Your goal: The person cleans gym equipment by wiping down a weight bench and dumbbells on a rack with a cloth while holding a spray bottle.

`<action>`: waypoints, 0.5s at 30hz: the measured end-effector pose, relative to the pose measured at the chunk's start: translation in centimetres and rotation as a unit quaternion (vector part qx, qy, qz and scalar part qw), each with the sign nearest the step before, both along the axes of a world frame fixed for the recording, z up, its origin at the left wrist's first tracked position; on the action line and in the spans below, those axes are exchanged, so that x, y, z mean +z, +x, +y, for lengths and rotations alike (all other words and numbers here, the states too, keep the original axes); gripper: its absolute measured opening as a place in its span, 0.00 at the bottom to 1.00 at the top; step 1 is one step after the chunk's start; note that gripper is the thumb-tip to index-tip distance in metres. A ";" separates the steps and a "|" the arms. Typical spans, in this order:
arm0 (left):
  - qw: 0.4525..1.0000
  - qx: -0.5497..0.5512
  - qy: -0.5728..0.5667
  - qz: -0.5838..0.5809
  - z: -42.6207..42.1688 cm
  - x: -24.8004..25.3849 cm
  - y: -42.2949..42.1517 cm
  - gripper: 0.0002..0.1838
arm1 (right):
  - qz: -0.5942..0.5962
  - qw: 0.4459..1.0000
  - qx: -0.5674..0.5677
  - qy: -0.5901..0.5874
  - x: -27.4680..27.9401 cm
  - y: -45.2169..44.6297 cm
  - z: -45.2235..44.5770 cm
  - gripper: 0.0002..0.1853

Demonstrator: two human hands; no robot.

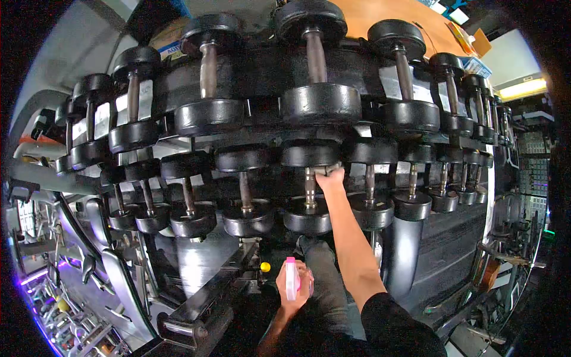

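My left hand (303, 282) is closed around a white and pink spray bottle (291, 279), held low in front of my body. My right hand (332, 177) reaches up to the lower row, beside the handle of a black dumbbell (310, 187) and just under its rear head. A greyish cloth (325, 170) shows at the fingers of my right hand, pressed close to that head. Another dumbbell (370, 181) stands just right of my hand, and one more (245, 190) to the left.
An upper row of larger dumbbells (321, 104) runs above my right hand. Gym benches (122, 285) stand at the lower left. A wooden surface (380, 18) with boxes lies behind the rack. A small yellow ball-like object (265, 267) is left of the bottle.
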State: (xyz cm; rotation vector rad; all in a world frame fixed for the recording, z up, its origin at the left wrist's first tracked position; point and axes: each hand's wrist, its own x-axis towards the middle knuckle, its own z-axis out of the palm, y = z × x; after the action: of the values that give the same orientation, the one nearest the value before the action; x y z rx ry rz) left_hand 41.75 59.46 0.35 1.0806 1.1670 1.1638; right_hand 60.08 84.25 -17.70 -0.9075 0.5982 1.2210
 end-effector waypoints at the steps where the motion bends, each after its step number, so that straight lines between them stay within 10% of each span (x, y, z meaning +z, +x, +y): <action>1: 1.000 -0.003 0.000 0.002 0.0 0.1 0.0 0.04 | 0.002 1.000 -0.003 0.000 0.6 -0.1 0.2 0.20; 10: 0.997 0.040 -0.019 0.060 1.2 1.3 -0.2 0.05 | 0.091 0.996 0.020 -0.014 4.8 0.5 -4.0 0.14; 15: 0.995 0.041 0.010 0.092 1.7 1.3 -0.7 0.04 | -0.097 0.983 0.104 0.115 9.9 -2.8 -9.0 0.18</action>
State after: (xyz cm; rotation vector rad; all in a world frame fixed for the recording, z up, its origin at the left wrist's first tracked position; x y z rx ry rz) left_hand 41.05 61.14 1.68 1.1830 1.3567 1.1597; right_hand 57.23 75.26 -7.82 -0.8948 0.2030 1.3385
